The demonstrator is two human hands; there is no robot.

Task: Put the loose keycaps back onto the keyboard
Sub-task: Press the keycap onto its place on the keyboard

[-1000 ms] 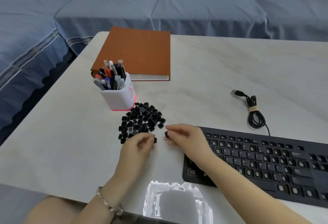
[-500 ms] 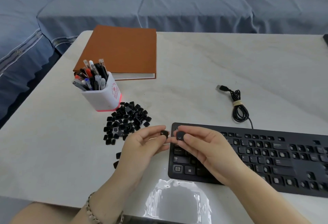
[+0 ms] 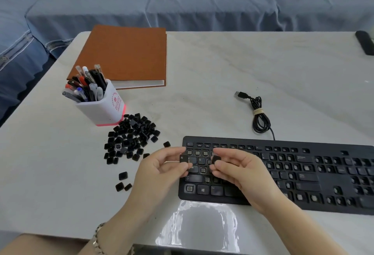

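Pale marble worktop [image 3: 222, 68] carries a black keyboard [image 3: 303, 173]; over its left end, left hand [image 3: 162, 176] pinches an N keycap [image 3: 183, 158], right hand [image 3: 238, 171] pinches another keycap [image 3: 215, 159].

Probably a home living room: blue sofa [image 3: 182, 2] behind the table [image 3: 222, 62].

The keycap [image 3: 183, 158] in the left hand [image 3: 162, 171] reads "N"; print on the pen cup [image 3: 101, 109] is illegible.
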